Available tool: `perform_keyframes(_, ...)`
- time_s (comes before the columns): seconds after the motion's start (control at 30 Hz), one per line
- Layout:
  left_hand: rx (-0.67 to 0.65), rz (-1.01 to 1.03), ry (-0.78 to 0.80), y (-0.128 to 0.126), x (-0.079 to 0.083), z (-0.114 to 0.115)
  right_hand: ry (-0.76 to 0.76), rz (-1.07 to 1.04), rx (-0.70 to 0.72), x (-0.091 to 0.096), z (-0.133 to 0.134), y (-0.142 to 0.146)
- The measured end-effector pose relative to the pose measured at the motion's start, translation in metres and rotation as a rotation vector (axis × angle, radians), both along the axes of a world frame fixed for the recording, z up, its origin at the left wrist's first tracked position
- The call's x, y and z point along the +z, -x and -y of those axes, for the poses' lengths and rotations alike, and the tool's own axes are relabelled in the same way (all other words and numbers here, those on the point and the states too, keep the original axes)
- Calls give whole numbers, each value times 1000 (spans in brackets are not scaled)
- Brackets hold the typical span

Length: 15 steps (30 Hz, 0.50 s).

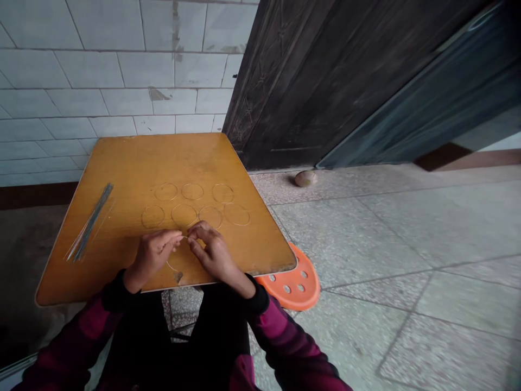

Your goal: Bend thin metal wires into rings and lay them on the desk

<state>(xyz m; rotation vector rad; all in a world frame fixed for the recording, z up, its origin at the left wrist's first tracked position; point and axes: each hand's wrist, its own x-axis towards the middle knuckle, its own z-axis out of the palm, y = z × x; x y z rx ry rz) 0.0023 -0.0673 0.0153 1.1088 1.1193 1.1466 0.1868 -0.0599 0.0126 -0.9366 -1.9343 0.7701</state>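
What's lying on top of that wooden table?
Seven thin wire rings and a bundle of straight wires. The left hand and right hand pinch another ring, partly hidden beneath them.

We find a thin, pale wire ring (184, 237) (its lower arc barely visible) lying flat by the near edge of the yellow wooden table (122, 163), pinched between left hand (152, 255) and right hand (214, 252).

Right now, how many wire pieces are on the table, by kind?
Loose wire rings on the table: 7
Pinched wire ring, between left hand and right hand: 1
Bundle of straight wires: 1
Total: 9
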Motion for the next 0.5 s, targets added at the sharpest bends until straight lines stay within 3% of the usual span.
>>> perform_keyframes(0.07, -103, 87, 48, -2, -5, -3, 10, -65, 5, -1, 1, 0)
perform_keyframes(0.2, -542, 481, 348, -4, -16, -6, 11, -152, 39, -3, 1, -2)
perform_keyframes(0.27, -675, 591, 459, -5, -19, -5, 6, -162, 47, -5, 0, -2)
perform_keyframes(0.5, -584, 479, 524, -9, -18, -3, 4, -146, 19, -10, 0, -1)
